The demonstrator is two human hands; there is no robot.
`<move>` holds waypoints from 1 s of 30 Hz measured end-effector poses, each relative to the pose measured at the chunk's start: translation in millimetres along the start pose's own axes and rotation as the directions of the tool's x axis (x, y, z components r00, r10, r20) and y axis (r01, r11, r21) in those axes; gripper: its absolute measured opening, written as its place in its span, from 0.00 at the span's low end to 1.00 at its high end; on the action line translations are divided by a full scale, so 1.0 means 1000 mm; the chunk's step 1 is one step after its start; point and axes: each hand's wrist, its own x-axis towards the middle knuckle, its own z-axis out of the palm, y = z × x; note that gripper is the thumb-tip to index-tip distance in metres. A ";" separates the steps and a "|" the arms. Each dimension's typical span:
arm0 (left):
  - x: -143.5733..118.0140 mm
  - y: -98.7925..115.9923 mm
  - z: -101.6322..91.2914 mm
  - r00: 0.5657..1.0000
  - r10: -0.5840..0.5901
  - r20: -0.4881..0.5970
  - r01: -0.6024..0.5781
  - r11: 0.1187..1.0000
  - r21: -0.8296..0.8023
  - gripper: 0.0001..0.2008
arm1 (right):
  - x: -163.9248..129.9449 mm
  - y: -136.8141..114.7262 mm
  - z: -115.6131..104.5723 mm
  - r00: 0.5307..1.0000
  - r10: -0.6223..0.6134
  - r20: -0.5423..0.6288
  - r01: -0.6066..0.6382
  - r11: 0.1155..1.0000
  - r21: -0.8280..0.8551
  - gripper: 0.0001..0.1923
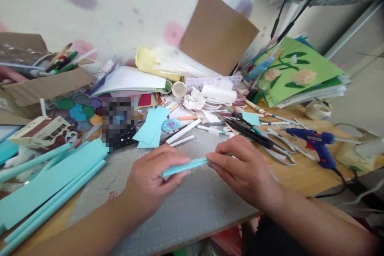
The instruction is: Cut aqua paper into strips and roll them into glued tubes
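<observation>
Head view. A folded blue paper strip (186,167) is held between the two hands above a grey mat (198,208) at the near edge of the wooden counter (318,174). The left hand (157,174) grips the strip's left part between thumb and fingers; the right hand (240,166) pinches its right end with the fingertips, the fingers close together. The strip tilts slightly, right end higher.

Beyond the left hand lie overlapping blue cards (152,128), with a white paper roll (183,132) just beside them. Beyond the right hand lie scissors (255,133), partly covered by other items; a small blue square (251,119) lies near their blades. Farther right is a blue glue gun (321,144), its nozzle pointing left.

At left, a long blue sheet (57,186) lies beside blue paper tubes (64,204). Behind them stands a carton with a panda picture (46,134). At the rear, a brown board (219,32) leans against the patterned wall covering (120,8); at rear right is a green card with flowers (300,66).
</observation>
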 end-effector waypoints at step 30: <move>-0.001 0.003 0.006 0.968 -0.219 0.118 0.237 0.957 -0.168 0.10 | 0.007 -0.023 0.005 0.915 0.349 0.204 -0.404 0.806 0.433 0.06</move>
